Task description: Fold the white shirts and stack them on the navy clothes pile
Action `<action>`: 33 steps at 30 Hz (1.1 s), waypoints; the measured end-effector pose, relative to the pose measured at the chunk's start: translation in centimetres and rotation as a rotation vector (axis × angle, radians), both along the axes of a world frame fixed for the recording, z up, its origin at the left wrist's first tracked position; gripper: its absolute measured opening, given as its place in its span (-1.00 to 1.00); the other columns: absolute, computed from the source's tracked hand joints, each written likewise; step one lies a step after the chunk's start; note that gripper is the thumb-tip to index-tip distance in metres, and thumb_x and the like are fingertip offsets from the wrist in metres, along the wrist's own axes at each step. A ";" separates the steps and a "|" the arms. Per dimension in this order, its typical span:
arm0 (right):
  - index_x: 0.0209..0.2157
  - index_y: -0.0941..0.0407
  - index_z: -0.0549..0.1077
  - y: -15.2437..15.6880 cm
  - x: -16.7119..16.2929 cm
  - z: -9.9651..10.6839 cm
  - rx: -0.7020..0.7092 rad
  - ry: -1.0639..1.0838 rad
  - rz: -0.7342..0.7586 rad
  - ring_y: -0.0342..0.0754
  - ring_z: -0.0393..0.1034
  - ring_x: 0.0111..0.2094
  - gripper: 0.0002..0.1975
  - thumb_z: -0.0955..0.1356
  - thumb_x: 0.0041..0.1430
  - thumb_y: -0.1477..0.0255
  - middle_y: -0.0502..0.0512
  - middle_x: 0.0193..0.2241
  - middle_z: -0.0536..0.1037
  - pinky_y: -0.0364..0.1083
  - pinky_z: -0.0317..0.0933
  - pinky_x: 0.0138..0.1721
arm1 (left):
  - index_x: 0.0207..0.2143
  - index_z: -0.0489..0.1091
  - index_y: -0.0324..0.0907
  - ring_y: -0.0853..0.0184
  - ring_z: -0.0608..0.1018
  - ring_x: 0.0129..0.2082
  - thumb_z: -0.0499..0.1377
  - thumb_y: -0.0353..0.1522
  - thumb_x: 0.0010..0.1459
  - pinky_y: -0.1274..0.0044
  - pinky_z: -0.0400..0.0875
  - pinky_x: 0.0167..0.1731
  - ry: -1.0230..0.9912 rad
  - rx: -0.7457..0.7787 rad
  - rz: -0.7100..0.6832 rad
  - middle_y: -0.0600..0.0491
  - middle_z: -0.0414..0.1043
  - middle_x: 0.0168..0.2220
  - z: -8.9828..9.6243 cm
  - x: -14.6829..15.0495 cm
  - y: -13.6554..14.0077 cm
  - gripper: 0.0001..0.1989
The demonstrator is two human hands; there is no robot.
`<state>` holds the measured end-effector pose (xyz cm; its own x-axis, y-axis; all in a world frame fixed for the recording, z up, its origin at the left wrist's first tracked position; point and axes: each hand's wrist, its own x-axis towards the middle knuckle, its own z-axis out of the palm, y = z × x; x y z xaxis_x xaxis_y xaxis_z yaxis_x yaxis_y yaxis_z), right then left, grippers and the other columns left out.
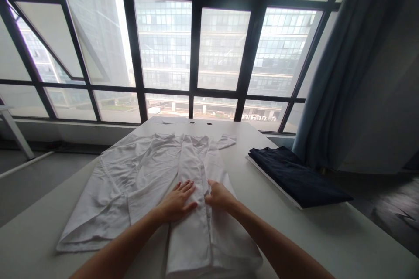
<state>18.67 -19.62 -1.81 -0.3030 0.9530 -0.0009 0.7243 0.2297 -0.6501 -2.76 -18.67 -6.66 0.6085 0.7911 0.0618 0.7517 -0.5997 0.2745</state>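
1. A room with one wall of gridded windows (166,43) in black frames lies behind one pale, smooth counter (235,174); a building shows through the glass.
2. Two bare hands work over this counter. The left grip (178,201) is spread, palm down, its fingers flat on cloth.
3. The right grip (221,196) is half curled, thumb and forefinger at a lengthwise edge; whether cloth is pinched between them, I cannot tell.
4. Under both lies the white garment (193,239), laid lengthwise along the middle of the counter. It may be one piece or two: that is unclear. Its thin, matte fabric is smooth in the strip under the left grip and creased on the left side, where a wide panel fans out.
5. To the right, well apart, one folded stack (294,174) of dark navy cloth sits near the counter's edge, flat and squarish, with a white layer beneath.
6. Two small dark ovals (200,123) mark the far end of the counter.
7. Farther out, one grey-blue curtain (340,69) hangs in soft vertical folds at the right; one pale slanting bar (16,133) stands at the left above a grey floor (49,183).
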 end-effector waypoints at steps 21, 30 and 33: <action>-0.02 0.24 0.54 -7.8 1.6 1.4 0.092 -0.560 0.136 0.22 0.56 -0.19 -0.47 0.35 0.20 0.09 0.38 -0.23 0.63 -0.02 0.30 -0.19 | 0.34 0.15 -0.04 -0.07 0.08 0.38 0.09 0.03 0.24 -0.03 -0.12 0.30 0.027 0.003 -0.119 -0.11 0.08 0.38 2.4 1.0 -2.4 -0.30; 0.28 0.19 0.28 -3.3 6.5 -0.8 0.346 -0.368 0.237 0.16 0.17 0.27 -0.37 0.24 0.33 0.10 0.35 0.24 0.33 0.14 -0.03 0.28 | 0.41 -0.05 0.00 -0.07 -0.06 0.41 0.02 0.14 0.21 -0.07 -0.23 0.29 0.060 -0.065 -0.256 -0.13 -0.17 0.43 2.8 2.9 -4.2 -0.17; 0.37 0.21 0.10 -2.5 7.7 -2.5 0.229 -0.387 0.302 0.15 -0.12 0.39 -0.26 0.16 0.35 0.02 0.33 0.37 0.06 0.19 -0.24 0.35 | 0.43 -0.14 0.01 -0.06 -0.13 0.42 -0.02 0.12 0.26 -0.07 -0.28 0.29 0.045 -0.098 -0.254 -0.11 -0.27 0.45 2.7 3.1 -4.6 -0.19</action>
<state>26.33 -22.17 -4.29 -0.5823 0.8124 0.0310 0.7807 0.5694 -0.2575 0.30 -23.26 -3.91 0.7889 0.6133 -0.0394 0.5931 -0.7429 0.3102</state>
